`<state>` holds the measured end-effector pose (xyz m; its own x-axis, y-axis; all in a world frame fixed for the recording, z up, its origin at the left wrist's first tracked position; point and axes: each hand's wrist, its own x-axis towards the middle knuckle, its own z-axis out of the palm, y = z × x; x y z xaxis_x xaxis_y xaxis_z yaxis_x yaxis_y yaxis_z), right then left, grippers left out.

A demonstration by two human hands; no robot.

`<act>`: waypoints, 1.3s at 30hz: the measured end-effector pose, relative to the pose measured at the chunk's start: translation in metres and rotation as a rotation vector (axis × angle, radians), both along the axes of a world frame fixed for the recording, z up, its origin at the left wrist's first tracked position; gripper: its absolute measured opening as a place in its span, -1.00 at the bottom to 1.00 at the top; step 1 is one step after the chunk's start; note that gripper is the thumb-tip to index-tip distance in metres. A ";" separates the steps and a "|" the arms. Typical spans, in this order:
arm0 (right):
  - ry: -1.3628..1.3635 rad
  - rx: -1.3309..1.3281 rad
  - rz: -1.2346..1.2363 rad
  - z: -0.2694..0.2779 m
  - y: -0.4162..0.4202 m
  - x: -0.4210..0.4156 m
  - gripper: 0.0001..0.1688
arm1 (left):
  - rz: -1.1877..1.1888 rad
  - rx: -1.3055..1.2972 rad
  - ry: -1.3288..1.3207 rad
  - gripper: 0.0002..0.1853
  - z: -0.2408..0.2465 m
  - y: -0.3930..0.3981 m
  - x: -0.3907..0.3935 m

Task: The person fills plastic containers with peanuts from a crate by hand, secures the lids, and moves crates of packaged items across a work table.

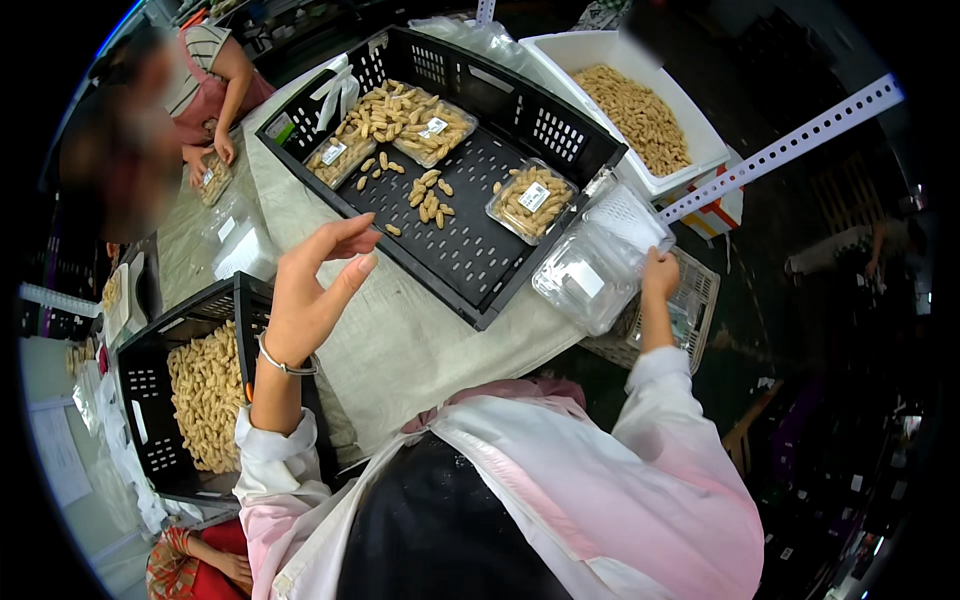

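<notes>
My left hand (pixel 315 281) is raised over the covered table, fingers and thumb apart, with nothing in it. On the right, my right hand (pixel 660 274) grips the edge of an empty clear plastic clamshell box (pixel 626 217), its lid opened out and bearing a white label. Between my hands lies a black plastic crate (pixel 450 281). Inside it are a filled box of peanuts (pixel 532 199) at the right, another labelled box (pixel 436 133) and a third one (pixel 336 159) at the far left, with peanuts heaped on and beside them. Loose peanuts (pixel 429 206) lie on the crate floor.
A white foam box (pixel 705 146) of peanuts stands beyond the crate, near a perforated metal post (pixel 787 142). Another black crate (pixel 150 420) holds peanuts at left. A wicker basket (pixel 701 315) sits below my right hand. A co-worker's hands (pixel 214 161) touch a peanut box; empty boxes (pixel 244 244) lie nearby.
</notes>
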<state>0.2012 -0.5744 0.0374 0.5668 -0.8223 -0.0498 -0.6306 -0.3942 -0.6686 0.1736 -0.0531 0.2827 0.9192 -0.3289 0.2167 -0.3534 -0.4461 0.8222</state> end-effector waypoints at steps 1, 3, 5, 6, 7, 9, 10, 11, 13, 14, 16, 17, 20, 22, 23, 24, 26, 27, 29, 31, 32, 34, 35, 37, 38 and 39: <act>0.137 -0.271 -0.041 -0.005 0.008 0.009 -0.66 | 0.013 0.003 0.006 -0.57 -0.002 0.001 0.000; 0.105 -0.455 -0.070 -0.006 0.023 0.017 -0.58 | 0.073 0.027 -0.030 -0.59 -0.006 0.006 -0.006; 0.100 -0.519 -0.100 0.013 0.046 0.015 -0.51 | 0.134 0.034 -0.026 -0.60 -0.012 0.015 -0.015; 0.024 -0.596 -0.041 0.015 0.046 0.011 -0.47 | 0.159 0.022 -0.009 -0.60 -0.016 0.021 -0.017; -0.053 -0.672 0.018 0.016 0.044 0.009 -0.43 | 0.185 0.011 0.008 -0.60 -0.020 0.028 -0.020; -0.133 -0.825 0.224 0.022 0.045 0.013 -0.35 | 0.228 0.007 0.036 -0.60 -0.028 0.039 -0.029; -0.135 -0.902 0.370 0.029 0.046 0.016 -0.32 | 0.249 0.005 0.050 -0.60 -0.031 0.043 -0.031; -0.137 -0.975 0.517 0.032 0.047 0.021 -0.29 | 0.260 -0.027 0.069 -0.60 -0.034 0.046 -0.031; -0.068 -0.935 0.658 0.031 0.056 0.032 -0.24 | 0.279 -0.087 0.110 -0.60 -0.040 0.050 -0.033; -0.019 -0.912 0.700 0.029 0.059 0.033 -0.24 | 0.276 -0.081 0.119 -0.60 -0.043 0.050 -0.035; 0.089 -0.870 0.729 0.027 0.059 0.037 -0.22 | 0.269 -0.065 0.126 -0.60 -0.047 0.050 -0.037; 0.152 -0.852 0.718 0.026 0.051 0.036 -0.21 | 0.257 -0.057 0.123 -0.61 -0.048 0.050 -0.038; 0.243 -0.848 0.707 0.015 0.031 0.036 -0.18 | 0.243 -0.058 0.121 -0.60 -0.052 0.051 -0.040; 0.259 -0.867 0.730 0.014 0.028 0.038 -0.18 | 0.261 -0.058 0.129 -0.60 -0.053 0.053 -0.041; 0.260 -0.880 0.749 0.014 0.027 0.038 -0.18 | 0.269 -0.059 0.133 -0.60 -0.054 0.053 -0.042; 0.262 -0.893 0.770 0.017 0.029 0.038 -0.18 | 0.273 -0.062 0.135 -0.60 -0.054 0.054 -0.044; 0.290 -0.900 0.777 0.031 0.026 0.038 -0.22 | 0.278 -0.070 0.139 -0.61 -0.054 0.054 -0.046; 0.304 -0.899 0.778 0.039 0.027 0.038 -0.23 | 0.279 -0.063 0.139 -0.61 -0.054 0.053 -0.046; 0.159 -0.909 0.730 0.046 0.029 0.044 -0.27 | 0.277 -0.050 0.138 -0.61 -0.054 0.053 -0.046; 0.052 -0.911 0.765 0.051 0.033 0.041 -0.29 | 0.284 -0.064 0.156 -0.61 -0.057 0.052 -0.046; 0.012 -0.914 0.828 0.052 0.043 0.041 -0.30 | 0.284 -0.072 0.166 -0.61 -0.058 0.052 -0.046; -0.062 -0.894 0.962 0.055 0.065 0.038 -0.31 | 0.261 -0.071 0.169 -0.61 -0.063 0.048 -0.044; -0.031 -0.875 0.983 0.054 0.070 0.036 -0.31 | 0.253 -0.070 0.169 -0.61 -0.063 0.046 -0.043; 0.026 -0.834 1.032 0.050 0.077 0.032 -0.33 | 0.226 -0.067 0.157 -0.61 -0.059 0.040 -0.040; 0.052 -0.825 1.017 0.045 0.075 0.030 -0.31 | 0.214 -0.066 0.151 -0.61 -0.058 0.037 -0.039; 0.080 -0.816 1.004 0.038 0.069 0.029 -0.29 | 0.209 -0.064 0.153 -0.61 -0.057 0.036 -0.040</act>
<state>0.2302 -0.5058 0.0754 0.9686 0.1492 0.1991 0.1495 -0.9887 0.0135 0.1340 -0.0175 0.2262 0.9894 -0.1182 0.0846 -0.1287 -0.4420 0.8877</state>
